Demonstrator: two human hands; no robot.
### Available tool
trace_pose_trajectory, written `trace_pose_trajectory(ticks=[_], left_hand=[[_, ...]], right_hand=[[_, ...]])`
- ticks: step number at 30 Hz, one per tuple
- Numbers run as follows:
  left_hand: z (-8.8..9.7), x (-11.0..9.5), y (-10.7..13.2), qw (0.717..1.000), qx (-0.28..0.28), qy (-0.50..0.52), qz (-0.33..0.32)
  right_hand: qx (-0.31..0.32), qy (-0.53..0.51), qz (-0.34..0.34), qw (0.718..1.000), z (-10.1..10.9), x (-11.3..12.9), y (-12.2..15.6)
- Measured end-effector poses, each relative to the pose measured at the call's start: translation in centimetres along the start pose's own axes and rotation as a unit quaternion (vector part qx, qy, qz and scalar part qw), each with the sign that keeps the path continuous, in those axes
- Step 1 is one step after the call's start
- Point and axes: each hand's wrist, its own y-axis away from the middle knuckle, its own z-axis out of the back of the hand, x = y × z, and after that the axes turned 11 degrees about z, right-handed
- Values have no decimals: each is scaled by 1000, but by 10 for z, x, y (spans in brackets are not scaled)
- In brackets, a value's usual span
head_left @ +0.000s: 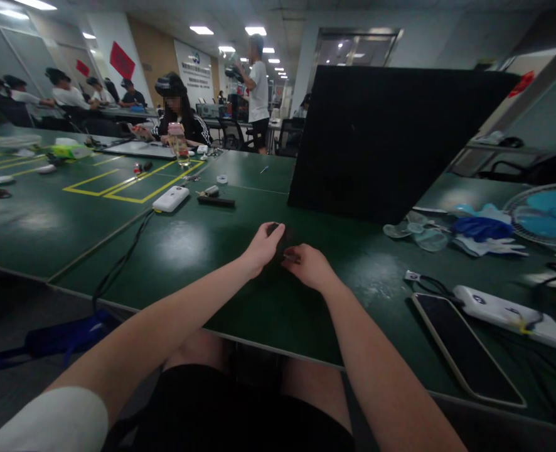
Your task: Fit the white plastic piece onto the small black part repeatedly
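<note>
Over the green table (pixel 240 295), my left hand (pixel 261 250) is closed around a small dark object (pixel 273 230), its thumb on top. The object's kind is unclear, as the fingers cover most of it. Just to the right and slightly nearer to me is my right hand (pixel 312 267), its thumb and fingertips pinched together. Something small shows at those fingertips, too blurred to name. A narrow gap separates the two hands. Beyond them lie a black bar (pixel 216 202) and a small silvery cylinder (pixel 211 191).
A large black panel (pixel 376 138) stands tilted behind my right hand. To the right are a phone (pixel 466 345), a white power strip (pixel 513 317), clear fan blades (pixel 419 231), gloves (pixel 485 229) and a fan (pixel 548 210). A white box (pixel 171 198) with a cable sits left. A person works across the table.
</note>
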Motion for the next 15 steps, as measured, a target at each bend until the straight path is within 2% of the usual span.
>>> trace_pose_trajectory(ticks=[4, 7, 11, 15], left_hand=[[51, -4, -2, 994, -55, -56, -81], [75, 1, -3, 990, -52, -98, -90], [80, 6, 0, 986, -19, -146, -83], [75, 3, 8, 975, 27, -207, -80]], right_hand=[[11, 25, -31, 999, 3, 5, 1], [5, 16, -57, 998, 7, 9, 1], [-22, -35, -123, 992, 13, 7, -1], [-51, -167, -176, 969, 13, -5, -7]])
